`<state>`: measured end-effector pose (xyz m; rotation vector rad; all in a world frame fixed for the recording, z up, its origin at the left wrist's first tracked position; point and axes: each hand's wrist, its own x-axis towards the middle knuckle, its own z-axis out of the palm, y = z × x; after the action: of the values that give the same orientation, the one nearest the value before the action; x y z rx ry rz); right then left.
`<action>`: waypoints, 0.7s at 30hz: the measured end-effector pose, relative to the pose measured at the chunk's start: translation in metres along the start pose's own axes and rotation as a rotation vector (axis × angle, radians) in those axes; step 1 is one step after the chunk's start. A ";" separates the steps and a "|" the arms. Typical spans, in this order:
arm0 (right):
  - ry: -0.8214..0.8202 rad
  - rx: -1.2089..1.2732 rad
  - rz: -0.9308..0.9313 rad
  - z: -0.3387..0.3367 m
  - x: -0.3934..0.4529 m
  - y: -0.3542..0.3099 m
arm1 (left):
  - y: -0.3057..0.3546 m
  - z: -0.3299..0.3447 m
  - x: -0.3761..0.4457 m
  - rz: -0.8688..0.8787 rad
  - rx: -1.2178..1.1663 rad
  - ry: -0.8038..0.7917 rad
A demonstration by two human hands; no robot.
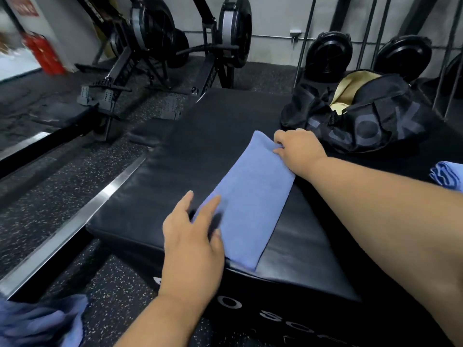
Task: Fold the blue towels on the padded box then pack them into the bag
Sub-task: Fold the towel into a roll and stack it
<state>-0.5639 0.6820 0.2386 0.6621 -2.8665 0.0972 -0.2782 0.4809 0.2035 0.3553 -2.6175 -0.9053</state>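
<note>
A blue towel (250,196), folded into a long strip, lies diagonally on the black padded box (155,196). My left hand (193,236) is at its near end with fingers spread and nearly straight, fingertips on the cloth. At the far end, my right hand (298,145) has its fingers curled on the towel's corner. The black bag (363,116) sits open at the box's far right, showing a cream lining. Another blue towel (448,175) lies crumpled at the right edge.
More blue cloth (42,321) lies at the bottom left. Rowing machines (150,58) stand on the speckled rubber floor beyond the box, weight plates (328,56) lean by the wall, and a red fire extinguisher (42,53) is far left.
</note>
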 end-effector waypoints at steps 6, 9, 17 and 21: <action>0.023 0.275 0.110 0.022 0.042 0.001 | -0.035 -0.002 0.006 0.156 0.094 -0.019; 0.048 0.321 0.137 0.029 0.047 0.008 | -0.042 -0.002 0.011 0.238 0.120 -0.022; 0.158 0.310 0.137 0.030 0.025 0.006 | -0.045 0.005 0.012 0.315 0.163 0.045; 0.072 0.304 0.082 0.019 -0.017 -0.013 | -0.045 0.005 0.013 0.309 0.152 0.044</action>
<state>-0.5470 0.6757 0.2166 0.5775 -2.8340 0.5658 -0.2864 0.4445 0.1743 0.0046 -2.6093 -0.5913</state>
